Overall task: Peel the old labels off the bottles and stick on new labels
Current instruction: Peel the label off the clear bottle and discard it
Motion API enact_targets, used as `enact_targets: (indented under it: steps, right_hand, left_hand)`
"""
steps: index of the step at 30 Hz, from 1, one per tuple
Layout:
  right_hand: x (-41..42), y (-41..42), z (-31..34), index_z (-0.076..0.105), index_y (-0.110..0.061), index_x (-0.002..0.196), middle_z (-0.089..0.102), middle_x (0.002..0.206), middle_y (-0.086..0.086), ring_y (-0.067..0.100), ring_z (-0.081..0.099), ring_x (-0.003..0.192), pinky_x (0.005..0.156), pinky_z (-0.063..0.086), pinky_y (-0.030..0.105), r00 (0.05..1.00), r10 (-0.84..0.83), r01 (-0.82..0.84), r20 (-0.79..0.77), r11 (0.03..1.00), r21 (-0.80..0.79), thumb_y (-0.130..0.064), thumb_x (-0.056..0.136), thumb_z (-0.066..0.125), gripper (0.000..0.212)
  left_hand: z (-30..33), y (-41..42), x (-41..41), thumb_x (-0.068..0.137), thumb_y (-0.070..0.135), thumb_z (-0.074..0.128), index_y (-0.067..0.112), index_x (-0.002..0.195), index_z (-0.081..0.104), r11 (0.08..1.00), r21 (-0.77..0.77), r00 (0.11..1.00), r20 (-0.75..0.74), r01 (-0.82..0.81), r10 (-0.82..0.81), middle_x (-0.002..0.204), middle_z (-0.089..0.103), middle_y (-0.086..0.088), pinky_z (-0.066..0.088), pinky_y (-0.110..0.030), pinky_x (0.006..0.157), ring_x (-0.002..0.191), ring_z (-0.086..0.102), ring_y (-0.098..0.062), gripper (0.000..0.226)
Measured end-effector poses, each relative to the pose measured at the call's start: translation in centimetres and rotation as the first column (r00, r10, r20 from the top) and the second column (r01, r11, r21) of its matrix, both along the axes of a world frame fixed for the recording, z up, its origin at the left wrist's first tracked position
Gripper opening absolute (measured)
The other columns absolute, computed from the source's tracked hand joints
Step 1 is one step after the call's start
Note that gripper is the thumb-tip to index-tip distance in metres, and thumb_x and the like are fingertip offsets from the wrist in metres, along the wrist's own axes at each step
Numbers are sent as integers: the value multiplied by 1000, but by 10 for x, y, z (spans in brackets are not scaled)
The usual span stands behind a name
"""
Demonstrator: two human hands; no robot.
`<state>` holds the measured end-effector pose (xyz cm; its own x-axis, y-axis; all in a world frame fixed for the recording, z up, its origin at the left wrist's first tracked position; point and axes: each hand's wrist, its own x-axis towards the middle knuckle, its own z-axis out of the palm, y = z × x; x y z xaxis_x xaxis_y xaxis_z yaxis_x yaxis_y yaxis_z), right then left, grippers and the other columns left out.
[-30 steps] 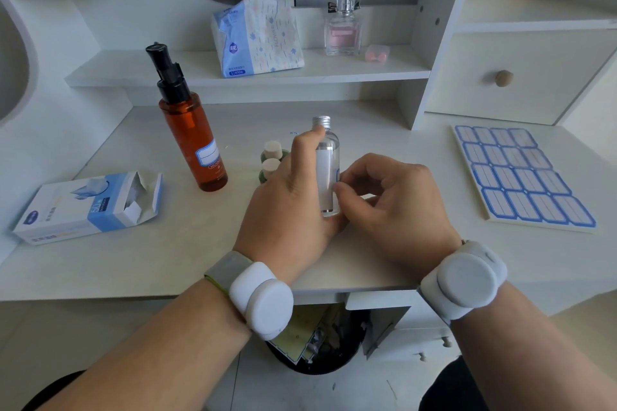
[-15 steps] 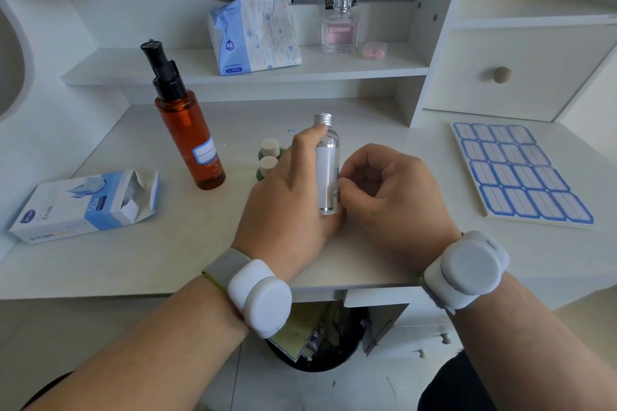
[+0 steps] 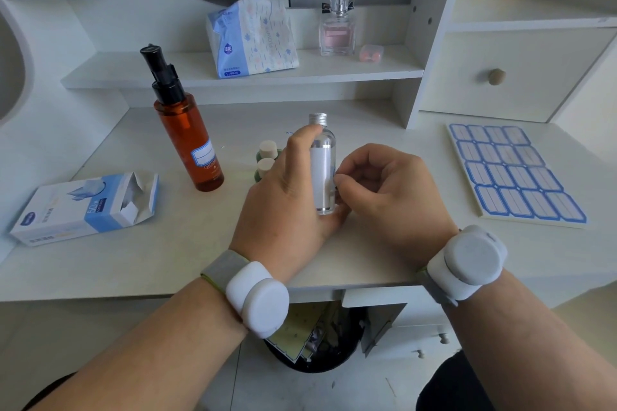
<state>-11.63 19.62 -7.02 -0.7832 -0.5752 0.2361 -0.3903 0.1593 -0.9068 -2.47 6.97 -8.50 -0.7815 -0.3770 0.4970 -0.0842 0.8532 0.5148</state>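
amber pump bottle (image 3: 188,143), black pump | clear bottle (image 3: 323,163), white label | label sheet (image 3: 510,173) white, blue borders

Bare desk (image 3: 273,117) surface lies open behind the hands in mid frame, under the shelf. At centre left an amber pump bottle (image 3: 187,133) stands tall, with two small capped bottles (image 3: 267,157) just beside the left hand (image 3: 287,197). An opened box (image 3: 83,207) blocks the lower left; a label sheet (image 3: 510,173) covers the right side. A clear strip runs between the right hand (image 3: 390,190) and that sheet
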Motion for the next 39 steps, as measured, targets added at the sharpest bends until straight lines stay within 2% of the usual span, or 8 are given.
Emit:
enact_targets:
  steps: [4,9,16,19,23,26,33,39]
  right_hand:
    - [-2,0,-2,74,-16,93,78,79,2,26,75,77,78,62,50,998,2,0,57,1000,-29,-10,88,72,8]
    - [-5,-2,-5,80,-18,102,80,87,-5,10,77,84,86,63,39,995,-19,21,94,1000,-17,-11,90,73,16]
    - [-3,0,-5,82,-15,102,79,84,-7,6,75,79,81,62,28,998,-47,47,31,999,6,-14,91,73,14]
    - [-3,0,-6,82,-14,103,79,86,-7,5,74,79,79,61,21,999,-49,49,-6,999,22,-14,92,72,15]
    - [-1,1,-6,82,-15,103,78,88,-10,2,73,82,77,58,14,998,-44,46,-49,999,25,-13,92,71,16]
    - [-2,1,-5,82,-16,102,79,87,-9,2,74,80,79,60,19,999,-42,42,-23,999,20,-14,91,71,15]
    - [-6,0,-6,82,-15,98,79,82,-4,13,76,80,81,64,40,997,-29,30,73,999,-20,-13,91,73,12]
    - [-8,-1,-8,83,-15,95,79,79,-3,17,76,77,79,64,43,997,-33,34,68,999,-5,-14,92,71,12]
  left_hand:
    - [1,2,1,75,47,80,35,139,21,998,51,999,-31,23,-22,107,52,11,46,-29,63,79,56,-17,88]
    - [-2,-2,0,85,45,70,35,139,22,998,49,998,-48,45,-42,111,62,4,48,-32,59,80,63,-25,73]
    - [-4,-1,-1,85,35,77,34,138,19,999,-12,999,-23,33,-33,107,46,14,40,-26,59,77,49,-16,78]
    - [-4,-1,-1,85,33,79,33,139,18,999,-36,999,-7,37,-38,107,48,10,34,-23,56,76,47,-15,81]
    - [-3,-2,-1,84,33,79,34,139,17,999,-14,999,5,37,-36,115,60,-1,41,-28,61,79,49,-17,82]
    - [-3,0,0,84,36,77,34,139,18,999,11,999,-6,36,-36,112,52,7,44,-30,62,79,51,-18,81]
    - [-3,1,-1,84,37,76,31,140,20,1000,-23,1000,-9,22,-22,119,64,-5,39,-27,62,79,53,-18,79]
    - [-3,1,-2,86,34,78,29,140,22,996,-86,1000,-13,5,-6,113,65,-6,25,-12,55,77,48,-15,78]
